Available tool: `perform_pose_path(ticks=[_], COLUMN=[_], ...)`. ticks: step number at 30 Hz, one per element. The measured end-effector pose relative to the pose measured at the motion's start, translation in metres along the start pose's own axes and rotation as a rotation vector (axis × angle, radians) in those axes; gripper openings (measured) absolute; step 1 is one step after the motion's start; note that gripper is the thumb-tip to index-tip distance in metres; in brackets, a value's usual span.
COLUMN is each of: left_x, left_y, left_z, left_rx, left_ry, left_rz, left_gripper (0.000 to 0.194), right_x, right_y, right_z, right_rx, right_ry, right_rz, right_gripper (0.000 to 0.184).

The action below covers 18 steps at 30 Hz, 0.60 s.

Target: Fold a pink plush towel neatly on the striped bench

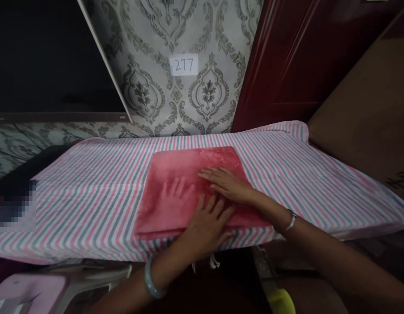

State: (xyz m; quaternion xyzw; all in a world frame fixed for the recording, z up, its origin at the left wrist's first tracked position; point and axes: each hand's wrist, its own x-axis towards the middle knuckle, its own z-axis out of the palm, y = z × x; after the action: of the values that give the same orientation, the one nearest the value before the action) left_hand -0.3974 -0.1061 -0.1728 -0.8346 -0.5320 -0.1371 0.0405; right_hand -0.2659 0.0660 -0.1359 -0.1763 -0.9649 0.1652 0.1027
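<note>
A folded pink plush cloth (175, 192) lies flat on a board covered with pink, white and grey striped fabric (90, 192). My left hand (206, 226) rests palm down on the cloth's near edge, fingers spread; a pale green bangle circles that wrist. My right hand (226, 183) lies flat on the cloth's right part, fingers stretched toward the left, with a silver bracelet on the wrist. A faint handprint shows in the plush left of my hands. Neither hand holds anything.
Patterned grey wallpaper with a white label reading 277 (184, 64) stands behind the board. A dark red door (286, 65) is at the right, a brown surface (368, 113) beyond it. A pale pink object (28, 292) and a yellow-green item (280, 301) sit below the board.
</note>
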Motion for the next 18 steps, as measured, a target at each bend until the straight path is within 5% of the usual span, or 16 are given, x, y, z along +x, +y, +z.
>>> perform_pose_path(ticks=[7, 13, 18], left_x=[-0.006, -0.009, -0.008], left_y=[0.003, 0.001, 0.001], left_z=[0.031, 0.033, 0.036], left_rx=[0.050, 0.045, 0.053], left_ry=[0.078, 0.122, 0.138], left_rz=[0.005, 0.010, 0.015], left_gripper=[0.068, 0.067, 0.067], right_x=[0.046, 0.065, 0.063], right_y=[0.048, 0.084, 0.087], right_z=[-0.003, -0.005, 0.009], right_rx=[-0.215, -0.243, -0.251], right_ry=[-0.080, -0.007, 0.062], right_rz=[-0.054, 0.211, 0.233], right_gripper=[0.057, 0.063, 0.064])
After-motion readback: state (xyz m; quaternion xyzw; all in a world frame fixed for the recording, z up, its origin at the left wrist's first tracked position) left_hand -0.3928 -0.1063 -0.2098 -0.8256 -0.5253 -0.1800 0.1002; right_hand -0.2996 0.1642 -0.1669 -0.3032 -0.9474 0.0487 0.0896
